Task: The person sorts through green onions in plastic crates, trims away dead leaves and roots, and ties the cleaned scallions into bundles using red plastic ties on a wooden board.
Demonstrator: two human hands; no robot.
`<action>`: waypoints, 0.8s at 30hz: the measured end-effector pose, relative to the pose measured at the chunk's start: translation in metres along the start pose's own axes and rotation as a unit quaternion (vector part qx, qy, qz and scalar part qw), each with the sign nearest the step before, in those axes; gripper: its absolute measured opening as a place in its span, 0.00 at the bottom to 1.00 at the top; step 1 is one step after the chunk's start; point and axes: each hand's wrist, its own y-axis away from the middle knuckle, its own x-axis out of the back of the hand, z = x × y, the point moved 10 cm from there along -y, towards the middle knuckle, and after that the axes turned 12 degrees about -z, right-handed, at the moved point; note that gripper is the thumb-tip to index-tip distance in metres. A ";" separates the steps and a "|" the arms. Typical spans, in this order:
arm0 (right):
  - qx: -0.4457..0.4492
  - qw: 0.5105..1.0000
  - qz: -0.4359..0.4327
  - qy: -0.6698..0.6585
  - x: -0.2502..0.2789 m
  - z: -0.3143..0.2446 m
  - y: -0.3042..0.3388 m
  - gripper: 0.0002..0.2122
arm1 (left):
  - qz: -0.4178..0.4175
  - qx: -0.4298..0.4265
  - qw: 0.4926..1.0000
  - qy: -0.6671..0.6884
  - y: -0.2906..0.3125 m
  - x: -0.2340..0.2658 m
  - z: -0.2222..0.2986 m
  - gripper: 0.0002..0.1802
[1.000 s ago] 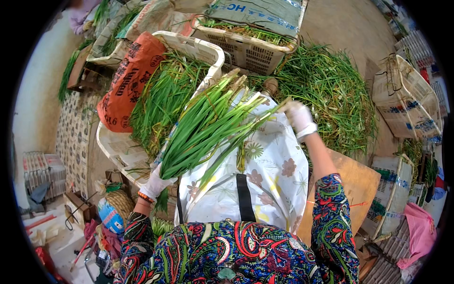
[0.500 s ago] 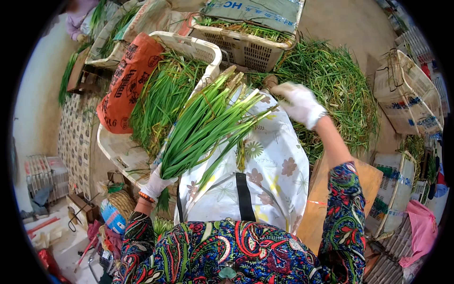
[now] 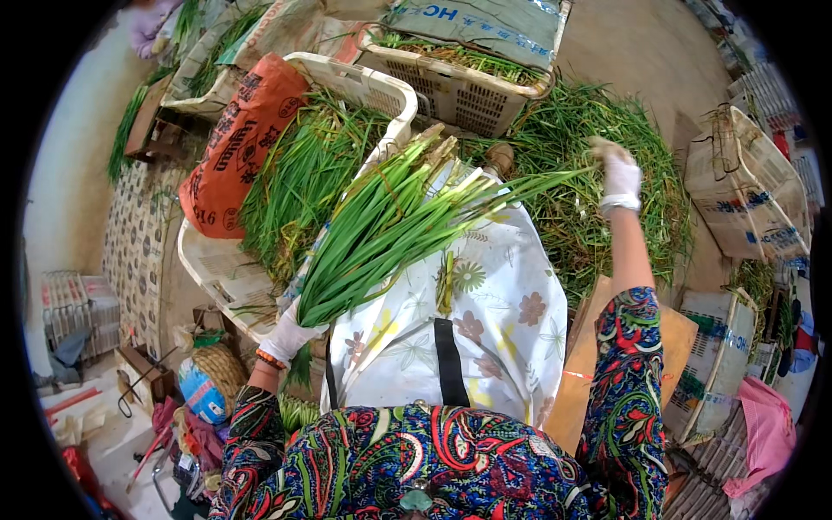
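A bunch of garlic chives (image 3: 373, 238) lies across the white flowered apron (image 3: 494, 321) on my lap, pale stem ends pointing up and away. My left hand (image 3: 290, 336), in a white glove, is closed around its leafy lower end. A few long leaves stretch from the bunch to the right, their tips close to my right hand (image 3: 619, 173). That gloved hand hovers over a heap of loose green and yellowed leaves (image 3: 598, 225). Its fingers are smeared by motion, so whether they hold a leaf is unclear.
Left of my lap, a white plastic crate (image 3: 217, 269) holds more chives and an orange sack (image 3: 243, 143). Another filled crate (image 3: 451, 87) stands ahead. A wooden board (image 3: 641, 347) is on the right, with more crates (image 3: 745, 186) beyond. Another person's sleeve (image 3: 154, 26) shows at the far left.
My right hand has moved right, away from the stem ends and over the heap. Some leaves of the bunch now reach out to the right. My left hand keeps its hold.
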 end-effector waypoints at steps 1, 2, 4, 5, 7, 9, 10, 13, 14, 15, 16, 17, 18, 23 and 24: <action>-0.037 0.995 0.079 -0.042 0.046 0.014 -0.008 0.08 | -0.007 -0.003 1.000 -0.004 -0.004 -0.002 0.002 0.33; -0.021 0.980 0.128 -0.152 0.085 0.023 -0.013 0.13 | -0.013 -0.008 1.000 -0.008 -0.006 -0.003 0.005 0.33; 0.007 0.915 0.235 -0.328 0.153 0.042 -0.010 0.17 | -0.022 -0.016 0.999 -0.017 -0.010 -0.006 0.007 0.33; -0.012 0.867 0.259 -0.425 0.171 0.058 -0.001 0.17 | -0.005 -0.019 1.000 -0.019 -0.010 -0.005 0.009 0.32; -0.002 0.868 0.285 -0.408 0.171 0.046 0.008 0.17 | 0.025 -0.020 0.999 -0.022 -0.006 -0.004 0.008 0.29; 0.010 0.886 0.243 -0.395 0.166 0.031 0.001 0.16 | 0.026 -0.007 1.000 0.009 -0.004 0.001 -0.005 0.30; 0.005 0.890 0.164 -0.424 0.148 0.021 -0.005 0.15 | 0.027 -0.002 1.000 0.003 -0.003 0.003 -0.005 0.30; -0.082 0.989 -0.014 -0.123 0.144 0.010 -0.017 0.17 | 0.017 0.006 1.000 -0.024 -0.010 -0.001 -0.001 0.31; -0.133 0.958 -0.003 0.253 0.158 0.010 -0.017 0.21 | 0.014 0.006 0.999 -0.034 -0.014 -0.003 0.000 0.32; -0.168 0.788 0.004 0.592 0.156 0.005 -0.011 0.26 | 0.009 -0.015 0.999 -0.047 -0.014 -0.003 0.001 0.32; -0.244 0.640 -0.025 0.728 0.112 -0.010 0.007 0.34 | 0.020 -0.030 0.997 -0.061 -0.003 0.007 -0.001 0.33; -0.207 0.713 -0.004 0.670 0.108 -0.020 0.009 0.34 | 0.015 -0.060 0.995 -0.073 -0.006 0.009 0.005 0.33; -0.168 0.777 0.013 0.606 0.106 -0.020 0.010 0.35 | 0.003 -0.078 0.992 -0.102 -0.010 0.006 0.010 0.34; -0.209 0.954 -0.216 -0.010 -0.028 0.044 0.046 0.31 | 0.050 -0.134 0.932 -0.333 -0.010 -0.005 0.072 0.37; -0.180 0.944 -0.265 0.086 -0.082 0.010 0.062 0.33 | 0.063 -0.119 0.933 -0.335 -0.005 0.006 0.069 0.37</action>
